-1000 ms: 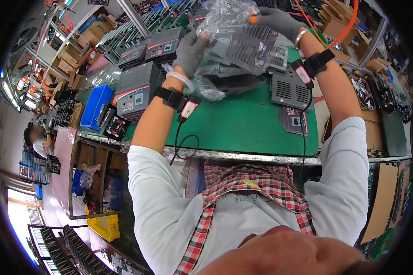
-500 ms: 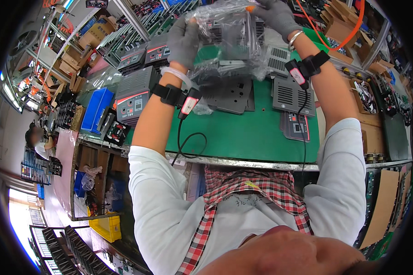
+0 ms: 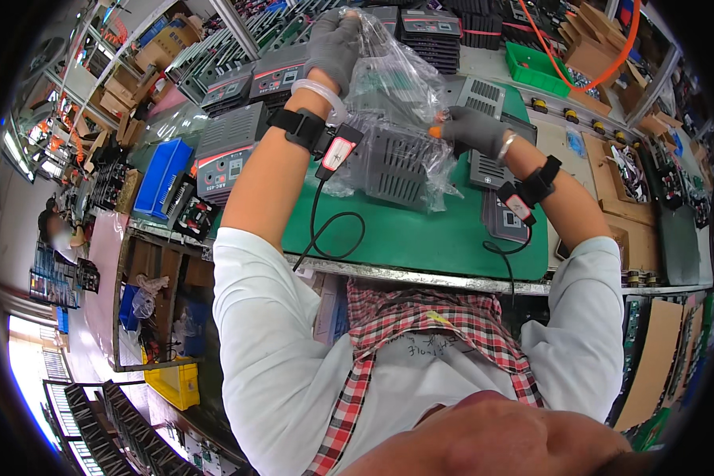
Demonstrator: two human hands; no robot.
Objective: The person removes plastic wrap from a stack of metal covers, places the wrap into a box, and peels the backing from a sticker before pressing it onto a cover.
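Head view: two grey-gloved hands worked at a clear plastic bag (image 3: 408, 67) over a green mat (image 3: 357, 247).
Left hand: this one (image 3: 331, 51) was up at the bag's top left corner, its fingers closed on bunched film.
Right hand: lower down, this one (image 3: 474, 131) was at the bag's right side, fingers curled in a narrow grip, an orange tip against the film – whether it pinched film, metal or both, I could not tell.
Slotted cover: a grey metal cover (image 3: 397, 168) showed through the lower part of the bag, above the near half of the mat.
Nearer hand: the right, just beside the cover's upper right edge; the left was well apart from it.
Direction: from the right hand the cover lay left and a little nearer the body; from the left hand, nearer the body and to the right.
Long axis: it seemed to run left to right, dipping at the right end – crinkled film blurred the edges.
Neighbours: grey boxes (image 3: 232, 139) stood left of the bag, a vented panel (image 3: 481, 97) beyond the right hand.
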